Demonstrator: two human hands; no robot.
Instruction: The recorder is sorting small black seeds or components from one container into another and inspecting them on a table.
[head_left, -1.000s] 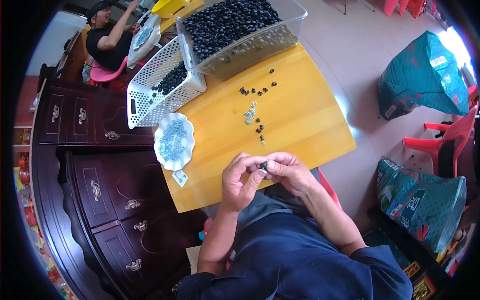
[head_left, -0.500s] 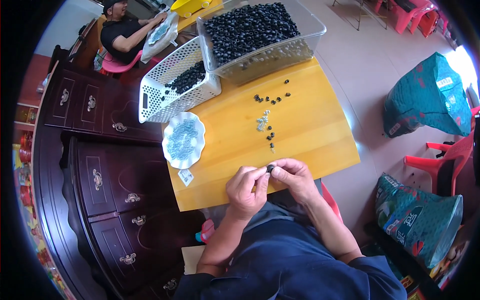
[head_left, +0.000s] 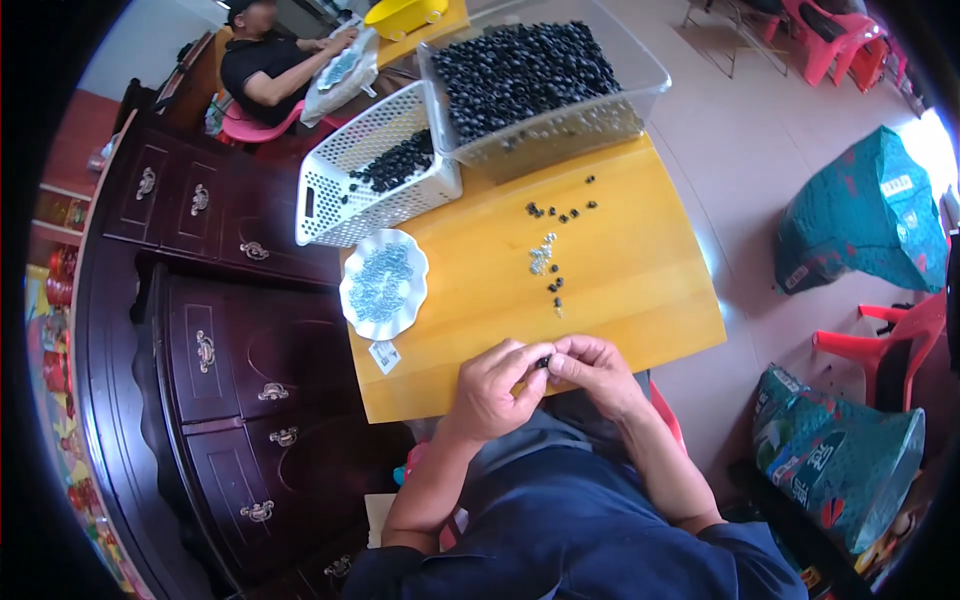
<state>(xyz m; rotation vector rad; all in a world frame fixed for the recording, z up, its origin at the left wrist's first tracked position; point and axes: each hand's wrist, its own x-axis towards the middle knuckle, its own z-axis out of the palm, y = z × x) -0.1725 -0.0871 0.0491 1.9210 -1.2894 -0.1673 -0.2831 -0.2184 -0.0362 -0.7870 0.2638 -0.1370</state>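
Between the fingertips of both hands is a small round black cap-like part (head_left: 543, 362), held just over the table's near edge. My left hand (head_left: 497, 388) pinches it from the left, and my right hand (head_left: 598, 374) pinches it from the right. Beyond the hands, several loose black parts (head_left: 556, 285) lie on the yellow wooden table (head_left: 650, 290). A little pile of clear small pieces (head_left: 541, 256) sits among them. To the left, a white scalloped plate (head_left: 418, 290) holds many clear bluish pieces (head_left: 377, 284).
A white perforated basket (head_left: 325, 215) and a large clear bin (head_left: 560, 125), both with black parts, stand at the back. Dark drawers (head_left: 230, 350) line the left. Teal sacks (head_left: 845, 215) and a red chair (head_left: 900, 340) are at right. Another person (head_left: 265, 70) sits far left.
The whole view has shifted slightly, so the table appears a bit further right and lower. Both hands still pinch the black part; my left fingers have curled a little more over it.
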